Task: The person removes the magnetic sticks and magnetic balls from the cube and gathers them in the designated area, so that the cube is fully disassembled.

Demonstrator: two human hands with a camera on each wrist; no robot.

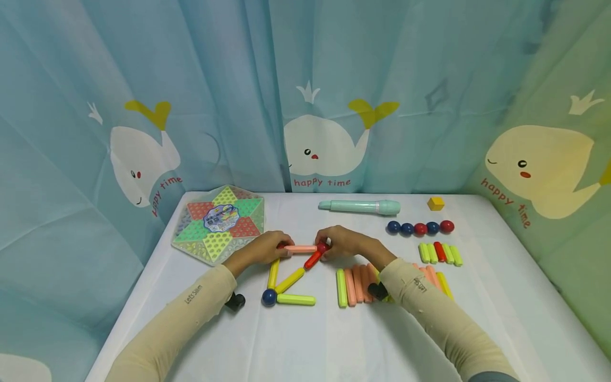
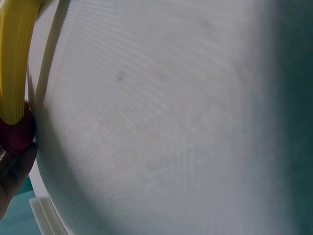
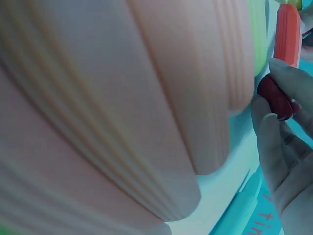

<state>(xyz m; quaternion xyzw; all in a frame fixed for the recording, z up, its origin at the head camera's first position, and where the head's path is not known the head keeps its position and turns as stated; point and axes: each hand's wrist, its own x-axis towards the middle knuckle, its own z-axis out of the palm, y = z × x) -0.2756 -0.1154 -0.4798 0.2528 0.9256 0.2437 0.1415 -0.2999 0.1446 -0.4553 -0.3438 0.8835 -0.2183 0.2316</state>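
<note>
At the far corner of a rod-and-ball frame, my left hand point(image 1: 269, 247) grips a red ball point(image 2: 18, 133), mostly covered by its fingers in the head view. A yellow rod point(image 1: 273, 274) runs from that ball to a blue ball point(image 1: 269, 297). Between both hands lies a salmon rod point(image 1: 302, 249). My right hand point(image 1: 341, 241) pinches another red ball point(image 3: 276, 98) between thumb and fingers at that rod's right end. From this ball a red rod point(image 1: 313, 260) and a second yellow rod point(image 1: 290, 280) line up toward the blue ball. A lime rod point(image 1: 296, 300) points right from the blue ball.
Under the right forearm lies a row of salmon rods point(image 1: 350, 286) and lime ones. Farther right are short rods point(image 1: 439, 252), a row of balls point(image 1: 420, 229) and a yellow cube point(image 1: 436, 203). A mint pen point(image 1: 358, 207) and a star-patterned game board point(image 1: 245, 209) lie at the back.
</note>
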